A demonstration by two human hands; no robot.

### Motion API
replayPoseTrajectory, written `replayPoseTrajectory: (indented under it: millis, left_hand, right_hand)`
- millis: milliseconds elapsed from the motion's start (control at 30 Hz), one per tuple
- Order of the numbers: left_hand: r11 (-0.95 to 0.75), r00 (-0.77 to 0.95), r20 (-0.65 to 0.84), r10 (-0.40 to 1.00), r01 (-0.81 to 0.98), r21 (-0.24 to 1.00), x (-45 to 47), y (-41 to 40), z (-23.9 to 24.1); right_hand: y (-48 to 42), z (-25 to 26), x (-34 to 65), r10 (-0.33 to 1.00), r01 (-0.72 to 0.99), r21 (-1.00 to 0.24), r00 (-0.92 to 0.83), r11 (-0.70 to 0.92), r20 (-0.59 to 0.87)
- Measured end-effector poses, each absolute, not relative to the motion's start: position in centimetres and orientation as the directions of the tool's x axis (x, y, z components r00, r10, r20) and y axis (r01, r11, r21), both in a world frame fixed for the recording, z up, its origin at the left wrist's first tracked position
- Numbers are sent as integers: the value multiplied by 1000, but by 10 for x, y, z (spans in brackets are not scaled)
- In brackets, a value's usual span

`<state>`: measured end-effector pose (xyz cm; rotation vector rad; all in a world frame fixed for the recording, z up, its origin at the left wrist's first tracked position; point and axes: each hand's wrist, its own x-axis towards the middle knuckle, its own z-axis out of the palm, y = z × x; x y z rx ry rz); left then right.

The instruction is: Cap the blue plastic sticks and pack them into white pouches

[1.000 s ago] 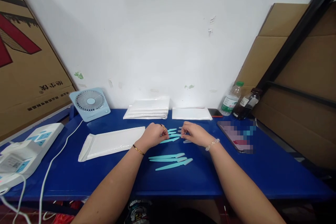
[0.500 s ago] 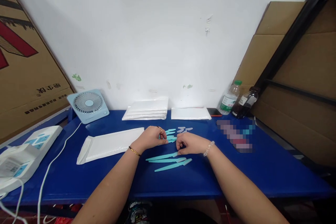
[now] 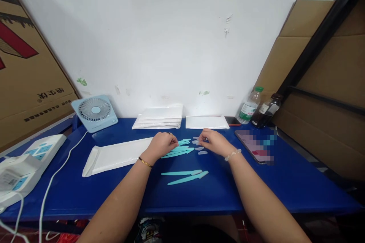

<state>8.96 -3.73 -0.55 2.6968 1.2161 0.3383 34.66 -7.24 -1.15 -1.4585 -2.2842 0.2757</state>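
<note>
Over a cluster of teal eyebrow razors (image 3: 178,152), my left hand (image 3: 163,145) has its thumb and fingertips pressed together. What lies between those fingertips, if anything, is too small to make out. My right hand (image 3: 214,142) is closed in a pinch above several small clear blade caps (image 3: 202,152), right of the cluster. Its fingertips partly cover the caps, and their contents are hidden. Two more teal razors (image 3: 186,179) lie nearer the front, apart from both hands, with pale covers on their blade ends.
A white padded mailer (image 3: 116,157) lies left of my hands. Stacked mailers (image 3: 158,117) and another mailer (image 3: 207,122) sit by the wall. A blue fan (image 3: 95,113) and power strip (image 3: 34,169) stand left; two phones (image 3: 251,146) and bottles (image 3: 248,108) are right.
My right hand has moved up and right, from the front razors to the caps. The front group has gone from three razors to two. My left hand has shifted slightly left.
</note>
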Motion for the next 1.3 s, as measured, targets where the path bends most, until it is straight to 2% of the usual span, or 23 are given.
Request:
replayPoseTrajectory:
  millis: [67, 167, 233, 333, 400, 633, 767, 867, 967, 1067, 1167, 1300]
  left_hand:
    - [-646, 633, 140, 761, 719, 256, 89, -38, -5]
    - [-675, 692, 95, 716, 650, 349, 91, -45, -4]
    - [-696, 764, 11, 645, 581, 422, 94, -53, -4]
    - [-697, 823, -127, 553, 541, 471, 100, -64, -5]
    - [-697, 816, -149, 559, 559, 450, 102, -68, -7]
    - [-724, 746, 25, 665, 636, 268, 104, -62, -10]
    - [-729, 727, 107, 679, 650, 213, 100, -56, -8]
    - [-679, 667, 128, 734, 716, 160, 96, -51, -5]
    - [-629, 614, 138, 777, 755, 186, 93, -49, -3]
    - [-675, 668, 140, 731, 677, 291, 97, -56, -1]
    - [-754, 804, 38, 594, 540, 374, 106, -73, -2]
    - [-816, 863, -81, 499, 499, 290, 119, -90, -9]
  right_hand:
    - [-73, -10, 347, 901, 789, -438, -354, 431, 250]
    - [-79, -7, 342, 865, 693, -533, -469, 485, 178]
    - [-83, -6, 338, 819, 638, -571, -564, 516, 109]
    - [-85, -6, 335, 801, 629, -579, -595, 518, 70]
    - [-85, -5, 337, 805, 630, -587, -589, 508, 64]
    - [-84, -6, 335, 782, 649, -573, -623, 500, -24]
    - [-80, -9, 335, 815, 669, -541, -577, 510, 53]
    - [-76, -10, 343, 869, 714, -518, -477, 471, 131]
    - [-72, -10, 352, 907, 741, -525, -372, 419, 199]
    - [-71, -9, 356, 898, 720, -537, -364, 439, 247]
    - [-73, -7, 356, 895, 713, -542, -378, 445, 237]
    - [-74, -6, 358, 903, 716, -553, -370, 427, 218]
